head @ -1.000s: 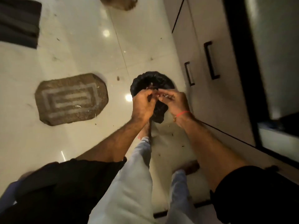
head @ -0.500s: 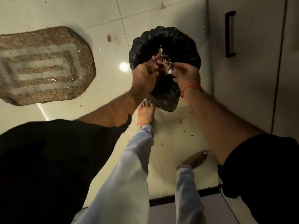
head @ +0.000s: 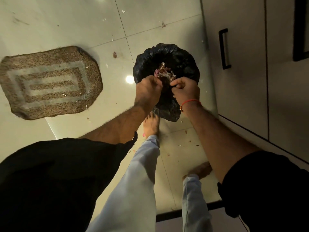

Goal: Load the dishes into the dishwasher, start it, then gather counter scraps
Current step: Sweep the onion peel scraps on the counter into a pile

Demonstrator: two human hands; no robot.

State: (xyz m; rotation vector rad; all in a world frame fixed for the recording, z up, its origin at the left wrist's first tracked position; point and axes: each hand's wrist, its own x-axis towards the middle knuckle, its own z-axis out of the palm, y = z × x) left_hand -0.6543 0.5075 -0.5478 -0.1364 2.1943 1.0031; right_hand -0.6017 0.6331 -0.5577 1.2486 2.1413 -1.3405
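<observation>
A black rubbish bag [head: 182,64] lines a bin on the floor beside the cabinets. Pinkish and brown scraps [head: 163,72] lie inside its open mouth. My left hand [head: 148,91] grips the near rim of the bag with curled fingers. My right hand [head: 184,89], with a red thread at the wrist, pinches the same rim a little to the right. Both hands are over the bag's near edge, close together. The lower part of the bag hangs below my wrists.
A brown patterned doormat [head: 48,82] lies on the pale tiled floor to the left. White cabinet doors with black handles [head: 224,49] stand to the right. Small scraps [head: 189,141] are scattered on the tiles near my bare feet [head: 151,124].
The view has tilted down and drawn nearer to the bag. My hands have dropped from working together above the bag to gripping its near rim, and the scraps now show inside.
</observation>
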